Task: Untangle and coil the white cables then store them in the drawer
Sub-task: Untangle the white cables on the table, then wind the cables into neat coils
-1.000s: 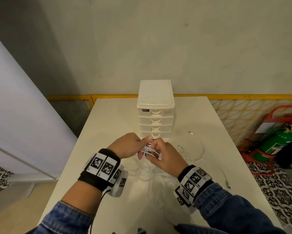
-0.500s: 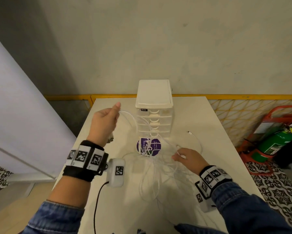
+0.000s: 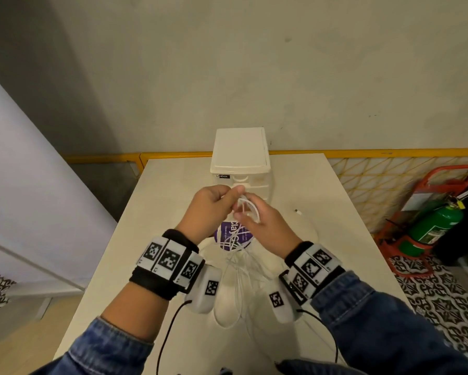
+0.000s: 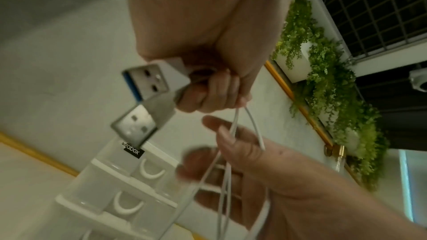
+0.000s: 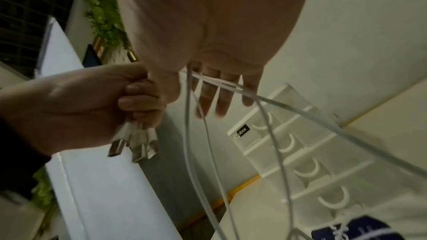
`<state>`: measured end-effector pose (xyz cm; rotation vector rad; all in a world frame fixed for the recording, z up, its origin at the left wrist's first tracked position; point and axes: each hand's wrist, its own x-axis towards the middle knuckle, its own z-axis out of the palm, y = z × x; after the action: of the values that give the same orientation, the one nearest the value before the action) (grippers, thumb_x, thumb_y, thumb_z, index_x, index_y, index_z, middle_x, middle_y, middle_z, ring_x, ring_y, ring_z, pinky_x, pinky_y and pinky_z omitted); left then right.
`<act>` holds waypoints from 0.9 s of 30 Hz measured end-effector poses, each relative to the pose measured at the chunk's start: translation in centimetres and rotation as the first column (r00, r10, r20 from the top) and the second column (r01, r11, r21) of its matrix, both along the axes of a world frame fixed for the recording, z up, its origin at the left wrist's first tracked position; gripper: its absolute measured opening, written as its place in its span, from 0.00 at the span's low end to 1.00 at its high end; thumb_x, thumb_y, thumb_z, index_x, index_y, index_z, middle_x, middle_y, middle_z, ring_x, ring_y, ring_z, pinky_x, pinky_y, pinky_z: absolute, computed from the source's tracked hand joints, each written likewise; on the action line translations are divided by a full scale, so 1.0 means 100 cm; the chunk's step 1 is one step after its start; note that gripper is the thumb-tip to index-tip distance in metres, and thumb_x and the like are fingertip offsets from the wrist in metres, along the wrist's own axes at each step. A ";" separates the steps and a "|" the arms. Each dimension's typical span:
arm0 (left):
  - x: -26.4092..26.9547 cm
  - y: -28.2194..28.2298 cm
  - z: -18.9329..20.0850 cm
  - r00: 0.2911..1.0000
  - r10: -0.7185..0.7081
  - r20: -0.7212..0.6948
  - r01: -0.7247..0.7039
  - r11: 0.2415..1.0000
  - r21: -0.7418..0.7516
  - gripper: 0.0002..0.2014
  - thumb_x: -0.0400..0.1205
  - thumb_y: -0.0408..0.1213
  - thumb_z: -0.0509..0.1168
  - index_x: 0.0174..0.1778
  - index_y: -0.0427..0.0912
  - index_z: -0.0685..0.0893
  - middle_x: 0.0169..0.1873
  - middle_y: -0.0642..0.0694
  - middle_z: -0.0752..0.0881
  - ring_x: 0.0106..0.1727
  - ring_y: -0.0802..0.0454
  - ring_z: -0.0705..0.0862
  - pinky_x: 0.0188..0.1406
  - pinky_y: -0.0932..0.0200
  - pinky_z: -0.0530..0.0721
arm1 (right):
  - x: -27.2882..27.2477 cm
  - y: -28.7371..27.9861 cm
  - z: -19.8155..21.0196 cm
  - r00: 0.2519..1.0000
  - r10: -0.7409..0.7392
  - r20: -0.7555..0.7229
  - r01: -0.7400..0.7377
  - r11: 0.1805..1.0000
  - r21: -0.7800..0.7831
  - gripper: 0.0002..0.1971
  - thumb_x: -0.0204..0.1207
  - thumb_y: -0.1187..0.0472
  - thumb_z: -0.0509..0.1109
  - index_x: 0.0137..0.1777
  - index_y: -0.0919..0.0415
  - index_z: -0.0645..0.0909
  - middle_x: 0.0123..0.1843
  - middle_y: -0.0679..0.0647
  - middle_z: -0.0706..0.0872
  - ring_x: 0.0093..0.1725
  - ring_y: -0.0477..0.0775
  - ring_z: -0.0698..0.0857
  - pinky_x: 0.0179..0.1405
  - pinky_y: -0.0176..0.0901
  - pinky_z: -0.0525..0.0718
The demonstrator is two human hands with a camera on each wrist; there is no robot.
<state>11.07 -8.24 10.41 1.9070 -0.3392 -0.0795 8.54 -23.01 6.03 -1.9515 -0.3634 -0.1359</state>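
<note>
Both hands meet above the table in front of the white drawer unit (image 3: 241,158). My left hand (image 3: 222,197) is a fist that grips a bunch of USB plugs (image 4: 145,81) and the white cables (image 3: 247,209) that leave them. A small cable loop stands between the two hands. My right hand (image 3: 250,219) has its fingers (image 5: 219,98) straight, and the cables run between its thumb and fingers. From there the strands hang down to a loose tangle (image 3: 238,269) on the table. All of the unit's drawers (image 5: 300,145) are closed.
A purple round disc (image 3: 234,235) lies on the table (image 3: 151,226) under the hands. A free cable end (image 3: 297,211) lies to the right. A green fire extinguisher (image 3: 433,226) stands on the floor at the right, and a yellow railing (image 3: 376,152) runs behind the table.
The hands were spread apart half a second ago, left raised at the far left, right low by the tangle. They have come back together in front of the drawer unit.
</note>
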 end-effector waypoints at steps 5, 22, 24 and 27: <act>-0.006 0.012 -0.012 0.974 -0.175 -0.144 0.181 0.983 0.024 0.19 0.85 0.42 0.59 0.29 0.40 0.78 0.26 0.42 0.83 0.28 0.48 0.79 0.26 0.64 0.76 | 0.007 -0.018 0.004 0.996 -0.077 0.036 0.076 0.996 0.042 0.11 0.77 0.67 0.64 0.47 0.48 0.81 0.37 0.48 0.84 0.35 0.44 0.82 0.40 0.39 0.81; -0.010 0.004 0.015 0.850 -0.463 -0.254 0.075 0.581 -0.810 0.22 0.85 0.49 0.48 0.29 0.46 0.77 0.15 0.57 0.65 0.15 0.60 0.56 0.15 0.66 0.56 | 0.007 -0.002 -0.022 0.995 -0.086 0.056 0.090 0.994 -0.066 0.06 0.81 0.55 0.61 0.48 0.56 0.75 0.32 0.53 0.83 0.30 0.54 0.82 0.33 0.53 0.81; -0.008 0.003 0.026 0.881 -0.427 -0.206 0.050 0.516 -0.855 0.22 0.87 0.48 0.46 0.33 0.44 0.76 0.15 0.57 0.66 0.16 0.59 0.56 0.16 0.66 0.58 | 0.004 0.002 -0.035 0.998 -0.061 -0.036 0.055 0.988 -0.145 0.06 0.82 0.56 0.60 0.47 0.57 0.75 0.36 0.57 0.84 0.34 0.58 0.82 0.36 0.52 0.80; -0.002 0.001 0.039 0.912 -0.394 -0.114 0.045 0.373 -0.927 0.18 0.87 0.47 0.46 0.41 0.43 0.76 0.17 0.55 0.67 0.17 0.61 0.62 0.19 0.68 0.66 | -0.003 0.007 -0.061 0.985 0.027 -0.170 -0.059 0.982 -0.182 0.07 0.81 0.57 0.60 0.41 0.52 0.73 0.32 0.45 0.80 0.35 0.51 0.79 0.40 0.41 0.76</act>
<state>10.89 -8.18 14.31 0.6720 -0.3172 -0.3200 8.24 -22.30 -0.03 -2.1211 -0.3163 0.0932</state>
